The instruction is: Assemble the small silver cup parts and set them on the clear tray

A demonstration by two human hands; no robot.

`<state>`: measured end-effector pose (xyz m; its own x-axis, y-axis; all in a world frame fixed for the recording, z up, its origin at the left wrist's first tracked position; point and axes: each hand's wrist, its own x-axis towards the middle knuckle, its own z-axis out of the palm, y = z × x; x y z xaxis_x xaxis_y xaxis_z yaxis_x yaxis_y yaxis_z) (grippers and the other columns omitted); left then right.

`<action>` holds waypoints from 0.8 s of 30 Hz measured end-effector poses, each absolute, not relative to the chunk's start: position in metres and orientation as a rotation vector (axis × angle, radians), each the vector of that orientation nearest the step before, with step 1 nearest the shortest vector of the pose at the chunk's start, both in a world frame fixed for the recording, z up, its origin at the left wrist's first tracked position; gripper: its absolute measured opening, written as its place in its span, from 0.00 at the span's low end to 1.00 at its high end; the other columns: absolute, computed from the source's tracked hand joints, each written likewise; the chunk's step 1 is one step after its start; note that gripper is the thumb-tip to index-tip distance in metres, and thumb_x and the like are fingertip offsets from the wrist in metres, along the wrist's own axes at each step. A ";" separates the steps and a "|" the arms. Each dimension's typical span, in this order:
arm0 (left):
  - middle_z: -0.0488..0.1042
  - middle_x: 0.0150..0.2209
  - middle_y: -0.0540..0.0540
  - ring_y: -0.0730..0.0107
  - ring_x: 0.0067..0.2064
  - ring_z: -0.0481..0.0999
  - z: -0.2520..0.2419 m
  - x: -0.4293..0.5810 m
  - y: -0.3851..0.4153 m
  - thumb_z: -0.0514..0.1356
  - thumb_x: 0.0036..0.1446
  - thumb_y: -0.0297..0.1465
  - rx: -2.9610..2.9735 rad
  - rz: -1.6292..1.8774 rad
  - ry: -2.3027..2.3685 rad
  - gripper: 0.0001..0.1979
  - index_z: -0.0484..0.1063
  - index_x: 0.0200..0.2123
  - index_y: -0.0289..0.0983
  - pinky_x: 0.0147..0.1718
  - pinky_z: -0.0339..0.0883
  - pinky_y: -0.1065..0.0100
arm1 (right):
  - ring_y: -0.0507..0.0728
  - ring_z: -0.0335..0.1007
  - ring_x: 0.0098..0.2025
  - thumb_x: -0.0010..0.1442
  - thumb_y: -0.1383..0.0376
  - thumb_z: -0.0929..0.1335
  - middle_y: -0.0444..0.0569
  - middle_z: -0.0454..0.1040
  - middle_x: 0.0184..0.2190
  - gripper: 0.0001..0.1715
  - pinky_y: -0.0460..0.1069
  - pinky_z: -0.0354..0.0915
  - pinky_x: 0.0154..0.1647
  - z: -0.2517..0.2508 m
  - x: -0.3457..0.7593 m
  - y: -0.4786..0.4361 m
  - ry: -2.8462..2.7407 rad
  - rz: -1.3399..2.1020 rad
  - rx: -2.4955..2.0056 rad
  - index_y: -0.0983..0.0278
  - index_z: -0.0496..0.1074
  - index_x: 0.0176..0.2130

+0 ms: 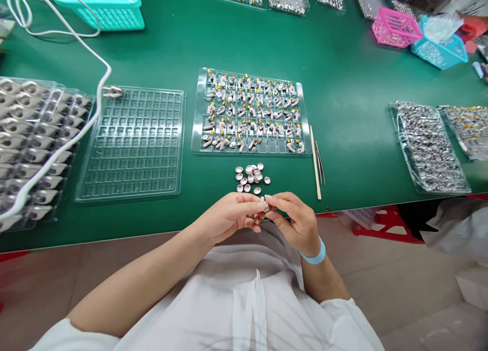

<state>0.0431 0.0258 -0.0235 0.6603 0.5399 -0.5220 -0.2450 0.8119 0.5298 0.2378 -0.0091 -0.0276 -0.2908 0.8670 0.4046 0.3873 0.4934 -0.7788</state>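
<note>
My left hand (244,211) and my right hand (293,219) meet at the table's front edge, both closed in a pinch. Between their fingertips sits a small shiny metallic part (268,207), mostly covered by the fingers. A light blue band (315,253) circles my right wrist. Just beyond my hands lies a loose cluster of small round silvery caps (250,178). Behind it, a clear plastic tray (196,137) holds rows of small beige curved parts with yellow tabs.
Tweezers (320,163) and a wooden stick (315,163) lie right of the tray. A clear tray (131,188) with one part at its corner stands left, beside stacked trays of beige shells (36,153). A white cable (101,92) crosses them. Baskets (396,28) stand at the back.
</note>
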 end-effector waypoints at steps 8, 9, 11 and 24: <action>0.72 0.25 0.48 0.77 0.26 0.70 -0.023 0.044 0.026 0.72 0.49 0.34 0.457 0.503 0.758 0.11 0.78 0.26 0.31 0.26 0.71 0.75 | 0.56 0.74 0.40 0.63 0.72 0.69 0.52 0.76 0.39 0.23 0.52 0.74 0.39 -0.032 0.238 -0.013 -1.899 0.564 -1.066 0.58 0.71 0.56; 0.72 0.24 0.49 0.77 0.26 0.69 -0.022 0.045 0.026 0.73 0.48 0.34 0.461 0.508 0.767 0.11 0.78 0.26 0.31 0.26 0.71 0.75 | 0.56 0.74 0.39 0.63 0.72 0.69 0.52 0.76 0.39 0.23 0.52 0.74 0.38 -0.032 0.237 -0.013 -1.901 0.550 -1.066 0.58 0.71 0.56; 0.71 0.23 0.49 0.78 0.25 0.69 -0.020 0.046 0.026 0.73 0.48 0.34 0.471 0.516 0.779 0.12 0.78 0.25 0.31 0.25 0.71 0.75 | 0.56 0.74 0.40 0.63 0.72 0.69 0.52 0.76 0.39 0.24 0.52 0.74 0.38 -0.033 0.236 -0.014 -1.893 0.542 -1.065 0.58 0.71 0.56; 0.74 0.25 0.49 0.77 0.25 0.72 -0.021 0.047 0.026 0.74 0.47 0.36 0.527 0.547 0.826 0.14 0.78 0.27 0.31 0.27 0.72 0.73 | 0.56 0.77 0.39 0.63 0.71 0.70 0.50 0.80 0.40 0.21 0.51 0.76 0.40 -0.028 0.232 -0.012 -1.809 0.601 -1.088 0.57 0.72 0.54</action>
<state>0.0469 0.0258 -0.0205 0.5587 0.6351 -0.5334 -0.2438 0.7405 0.6263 0.2323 -0.0125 -0.0284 -0.1948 0.8696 0.4537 0.4249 0.4917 -0.7600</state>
